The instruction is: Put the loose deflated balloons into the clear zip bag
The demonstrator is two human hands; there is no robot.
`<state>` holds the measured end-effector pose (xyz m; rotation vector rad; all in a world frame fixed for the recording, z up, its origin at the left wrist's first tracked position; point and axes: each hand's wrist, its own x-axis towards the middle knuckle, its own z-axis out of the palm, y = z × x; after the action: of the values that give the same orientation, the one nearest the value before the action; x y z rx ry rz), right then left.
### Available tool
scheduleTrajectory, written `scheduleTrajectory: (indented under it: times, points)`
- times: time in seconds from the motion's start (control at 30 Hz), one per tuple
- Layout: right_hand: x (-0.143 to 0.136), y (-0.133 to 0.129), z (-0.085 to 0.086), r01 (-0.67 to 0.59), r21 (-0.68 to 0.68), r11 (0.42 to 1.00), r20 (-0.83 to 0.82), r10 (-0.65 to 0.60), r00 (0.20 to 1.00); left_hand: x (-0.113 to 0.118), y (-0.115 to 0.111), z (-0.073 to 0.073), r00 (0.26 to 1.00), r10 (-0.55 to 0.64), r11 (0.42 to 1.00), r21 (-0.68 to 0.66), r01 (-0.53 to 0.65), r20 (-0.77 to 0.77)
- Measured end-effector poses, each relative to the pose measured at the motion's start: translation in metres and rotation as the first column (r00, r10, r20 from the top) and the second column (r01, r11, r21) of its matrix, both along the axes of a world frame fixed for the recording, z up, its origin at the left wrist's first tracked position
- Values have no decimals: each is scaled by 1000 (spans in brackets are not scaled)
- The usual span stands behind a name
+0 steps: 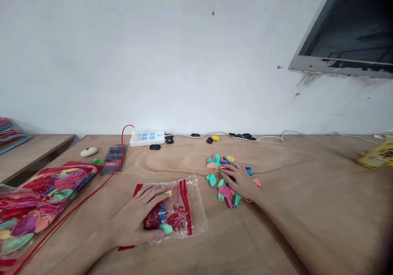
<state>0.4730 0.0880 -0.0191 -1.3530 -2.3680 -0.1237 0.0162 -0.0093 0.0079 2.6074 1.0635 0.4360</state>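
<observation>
My left hand (139, 215) lies with its fingers spread on a clear plastic bag (198, 209) with red stripes and red print. Inside the bag, a light green balloon (166, 228) and blue and yellow pieces show through; part of the bag is hidden under the palm. My right hand (241, 180) rests over a loose pile of small uninflated balloons, its fingers stretched out across them. A pink balloon (226, 192) and a teal balloon (211, 179) lie at the pile's edge. Several others are partly covered by the right hand.
At left, a large bag of balloons (49, 197) lies near a pixelated phone-like object (114, 159) and a cream oval object (89, 152). A red cable (70, 213) runs from the white power strip (147, 138). A yellow packet (377, 154) lies at the right.
</observation>
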Motion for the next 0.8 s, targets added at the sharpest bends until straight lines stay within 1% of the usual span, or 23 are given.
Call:
scheduleTrajectory:
  times: [0.1, 0.2, 0.3, 0.4, 0.5, 0.57, 0.63, 0.7, 0.8]
  points:
    - [-1, 0, -1, 37, -2, 999, -40, -37, 999, 0, -1, 1, 1000, -1, 1000, 3, 1, -1]
    - [1, 3, -1, 30, 1, 1000, -101, -30, 994, 0, -1, 2, 1000, 1, 1000, 12, -1, -2]
    - [6, 8, -3, 30, 14, 999, -219, -27, 975, 1, -2, 4, 1000, -2, 1000, 12, 2, -11]
    - [9, 11, -4, 33, 14, 999, -393, -25, 919, 1, -2, 6, 1000, -10, 1000, 10, 10, -20]
    - [5, 6, -2, 22, -2, 1000, -557, -19, 830, 1, -2, 6, 1000, -1, 1000, 5, 1, -24]
    - [0, -2, 4, 3, -50, 999, -636, -34, 771, 1, -2, 5, 999, 6, 1000, -3, -6, -34]
    - [-5, -11, 11, -31, -132, 991, -677, -67, 733, 0, -1, 4, 999, 6, 1000, -6, -6, -39]
    - [-11, -19, 18, -92, -207, 974, -696, -81, 713, 0, -1, 3, 999, 1, 1000, -2, -1, -35]
    - [-24, -29, 25, -215, -280, 936, -714, -54, 698, 1, -1, 4, 999, 2, 1000, 0, -2, -33]
